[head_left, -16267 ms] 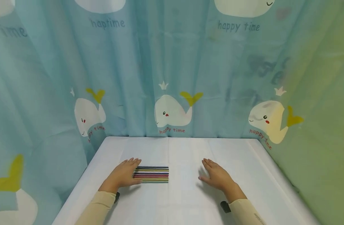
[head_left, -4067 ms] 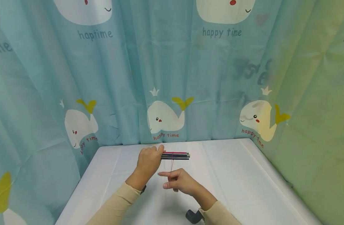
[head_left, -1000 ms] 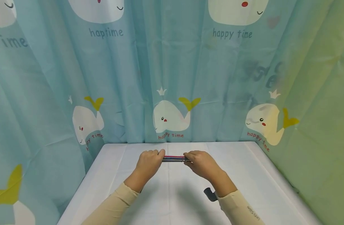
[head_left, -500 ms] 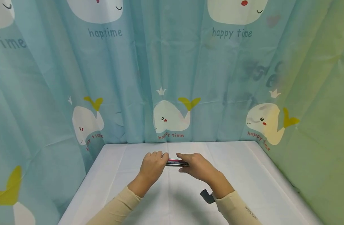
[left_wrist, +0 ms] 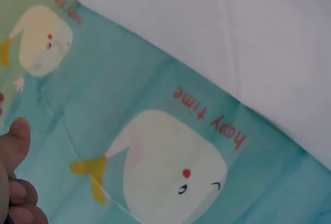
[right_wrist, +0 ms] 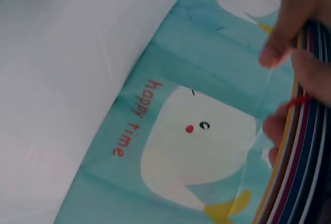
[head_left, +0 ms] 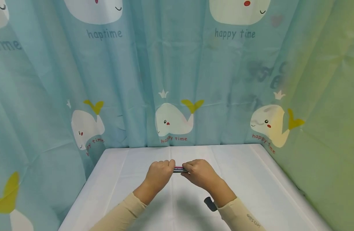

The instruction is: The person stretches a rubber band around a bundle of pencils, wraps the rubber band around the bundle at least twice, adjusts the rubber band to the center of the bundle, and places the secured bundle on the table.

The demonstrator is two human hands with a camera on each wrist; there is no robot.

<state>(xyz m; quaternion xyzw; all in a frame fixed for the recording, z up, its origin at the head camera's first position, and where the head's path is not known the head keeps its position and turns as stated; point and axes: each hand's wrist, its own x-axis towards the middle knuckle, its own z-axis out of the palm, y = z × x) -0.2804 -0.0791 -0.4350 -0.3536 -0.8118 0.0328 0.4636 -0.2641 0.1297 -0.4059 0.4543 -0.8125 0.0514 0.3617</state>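
Head: high, forward-down over rectangular white table (head_left: 237,179)
Left wrist: seemingly inverted, facing blue whale-print fabric curtain (left_wrist: 114,110)
Right wrist: sideways, close along thin multicoloured sticks (right_wrist: 304,151)
Wrists share: curtain, table edge

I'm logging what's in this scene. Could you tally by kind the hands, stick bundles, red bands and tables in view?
Hands: 2 (left hand, right hand)
Stick bundle: 1 (single sticks too crowded to count)
Red band: 1 visible
White table: 1
Total: 5
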